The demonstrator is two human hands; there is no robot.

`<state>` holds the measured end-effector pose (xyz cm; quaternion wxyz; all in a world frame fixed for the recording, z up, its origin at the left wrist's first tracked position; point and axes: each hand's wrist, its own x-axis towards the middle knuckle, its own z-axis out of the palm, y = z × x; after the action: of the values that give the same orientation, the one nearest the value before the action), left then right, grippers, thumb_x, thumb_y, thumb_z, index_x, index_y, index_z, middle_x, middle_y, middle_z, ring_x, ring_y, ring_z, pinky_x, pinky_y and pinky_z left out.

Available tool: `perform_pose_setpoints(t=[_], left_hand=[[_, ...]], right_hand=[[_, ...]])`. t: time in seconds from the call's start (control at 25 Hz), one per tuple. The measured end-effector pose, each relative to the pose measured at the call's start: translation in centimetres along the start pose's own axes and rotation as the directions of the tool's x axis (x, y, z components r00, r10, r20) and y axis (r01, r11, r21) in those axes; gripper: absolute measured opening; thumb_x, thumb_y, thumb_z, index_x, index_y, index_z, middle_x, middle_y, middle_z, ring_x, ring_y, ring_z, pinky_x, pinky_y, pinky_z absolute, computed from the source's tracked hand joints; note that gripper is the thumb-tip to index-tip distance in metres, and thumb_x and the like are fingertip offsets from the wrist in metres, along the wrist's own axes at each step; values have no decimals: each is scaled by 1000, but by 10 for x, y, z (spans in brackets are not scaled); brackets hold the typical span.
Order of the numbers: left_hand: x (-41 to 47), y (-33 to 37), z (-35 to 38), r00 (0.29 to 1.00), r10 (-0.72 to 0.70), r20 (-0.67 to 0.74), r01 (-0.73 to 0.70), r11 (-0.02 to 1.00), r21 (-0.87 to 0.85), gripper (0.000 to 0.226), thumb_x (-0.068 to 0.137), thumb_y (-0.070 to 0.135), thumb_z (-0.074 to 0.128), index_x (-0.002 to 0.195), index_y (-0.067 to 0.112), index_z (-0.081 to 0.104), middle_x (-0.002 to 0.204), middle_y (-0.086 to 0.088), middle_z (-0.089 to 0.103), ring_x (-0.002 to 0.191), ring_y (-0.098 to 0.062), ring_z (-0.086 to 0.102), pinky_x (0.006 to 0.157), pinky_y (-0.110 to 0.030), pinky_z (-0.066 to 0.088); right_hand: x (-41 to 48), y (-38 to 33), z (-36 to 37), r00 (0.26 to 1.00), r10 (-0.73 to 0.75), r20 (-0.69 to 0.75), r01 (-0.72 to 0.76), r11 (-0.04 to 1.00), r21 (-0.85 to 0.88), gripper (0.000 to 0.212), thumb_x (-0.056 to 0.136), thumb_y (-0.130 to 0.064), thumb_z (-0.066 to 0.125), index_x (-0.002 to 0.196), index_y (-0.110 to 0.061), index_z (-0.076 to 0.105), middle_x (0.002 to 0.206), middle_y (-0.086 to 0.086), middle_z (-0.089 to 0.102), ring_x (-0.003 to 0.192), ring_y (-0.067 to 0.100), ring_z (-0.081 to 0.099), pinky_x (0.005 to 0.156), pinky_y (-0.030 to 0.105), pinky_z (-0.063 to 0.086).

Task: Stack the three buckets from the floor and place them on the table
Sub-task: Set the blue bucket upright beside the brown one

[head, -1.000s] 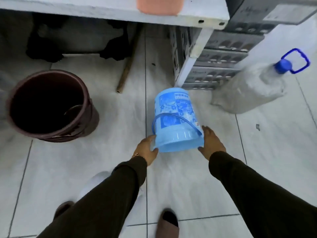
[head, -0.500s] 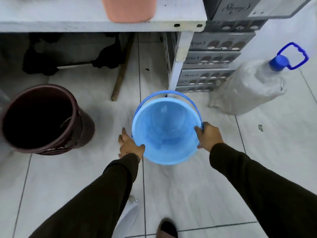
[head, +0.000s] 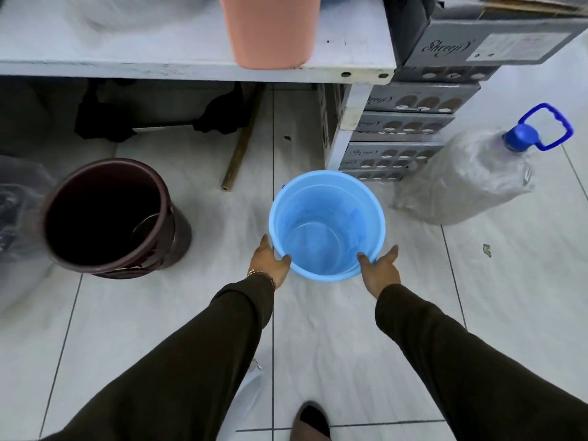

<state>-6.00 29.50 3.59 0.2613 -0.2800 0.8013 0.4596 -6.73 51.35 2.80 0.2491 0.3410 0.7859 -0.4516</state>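
Note:
A light blue bucket (head: 324, 224) stands upright on the floor tiles, mouth up, just in front of the table leg. My left hand (head: 269, 261) grips its near-left rim with the thumb hooked inside. My right hand (head: 380, 268) holds the near-right rim, thumb on the edge and fingers stretched along the outside. A dark brown bucket (head: 105, 214) stands on the floor to the left, slightly tilted, with something metallic inside. A salmon-pink bucket (head: 270, 30) sits on the white table (head: 127, 52) near its front edge.
Grey cartons (head: 407, 128) are stacked beside the table leg (head: 350, 122). A large water bottle with a blue cap (head: 471, 176) leans at the right. A stick (head: 243, 138) and dark objects lie under the table. A plastic bag (head: 16, 211) sits far left.
The blue bucket went from lying tilted with its side showing to standing mouth up, and its handle has dropped. Both hands stayed on its rim.

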Motion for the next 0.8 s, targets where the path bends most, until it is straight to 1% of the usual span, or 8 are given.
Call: perform_pose_setpoints(t=[0.08, 0.2, 0.4, 0.52, 0.6, 0.68, 0.76, 0.8], left_hand=[[-13, -6, -10, 996, 93, -6, -90, 978, 187, 74, 92, 27, 55, 153, 15, 16, 160, -8, 23, 146, -26, 28, 118, -35, 26], [-38, -17, -32, 988, 155, 8, -154, 975, 162, 59, 92, 26, 55, 147, 18, 35, 158, -10, 28, 145, -24, 30, 118, -32, 25], [-94, -53, -69, 959, 270, 83, -282, 931, 230, 43, 91, 22, 55, 134, 22, 53, 149, -5, 42, 138, -20, 40, 112, -24, 27], [-135, -103, -92, 910, 350, 221, -412, 818, 402, 46, 89, 14, 52, 133, 28, 52, 147, 0, 43, 135, -20, 43, 113, -28, 33], [-157, -143, -97, 847, 350, 401, -530, 624, 575, 57, 87, 7, 46, 137, 34, 46, 154, 5, 35, 141, -22, 35, 114, -35, 34], [-168, -181, -91, 731, 294, 616, -678, 205, 706, 64, 88, 5, 47, 143, 36, 39, 159, 8, 26, 147, -26, 23, 118, -41, 26], [-166, -213, -77, 610, 199, 767, -734, -222, 641, 63, 90, 8, 53, 145, 33, 36, 161, 7, 24, 150, -29, 15, 120, -48, 17], [-161, -228, -68, 575, 136, 807, -731, -356, 581, 59, 92, 10, 54, 144, 31, 39, 160, 5, 25, 150, -30, 14, 120, -51, 15]], right_hand=[[-6, 6, -1, 965, -236, -110, 225, 969, -106, 89, 94, -32, 60, 157, -19, -1, 151, 10, 44, 138, 33, 44, 115, 47, 37], [-31, 6, 2, 914, -379, -147, 355, 920, -168, 78, 89, -29, 64, 152, -17, 20, 150, 11, 41, 139, 34, 36, 114, 53, 36], [-96, 31, 31, 950, -303, -71, 275, 924, -267, 77, 92, -32, 61, 154, -9, 22, 162, 12, 23, 151, 32, 14, 122, 49, 22], [-154, 69, 62, 981, -182, 67, 194, 935, -297, 75, 93, -23, 60, 155, -6, 22, 166, 12, 11, 154, 27, 7, 124, 41, 15], [-188, 109, 93, 979, -111, 169, 161, 934, -320, 77, 90, -14, 64, 154, -4, 22, 165, 13, 15, 153, 27, 13, 124, 35, 17], [-219, 153, 130, 964, -6, 266, 103, 930, -353, 87, 84, -12, 70, 155, -5, 19, 163, 13, 20, 151, 27, 20, 121, 32, 22], [-243, 187, 171, 937, 52, 346, 72, 939, -338, 90, 78, -18, 79, 152, -6, 28, 156, 12, 35, 145, 27, 32, 116, 29, 30], [-251, 204, 195, 918, 54, 393, 75, 949, -306, 85, 74, -22, 83, 145, -9, 39, 147, 8, 46, 140, 27, 41, 112, 28, 33]])
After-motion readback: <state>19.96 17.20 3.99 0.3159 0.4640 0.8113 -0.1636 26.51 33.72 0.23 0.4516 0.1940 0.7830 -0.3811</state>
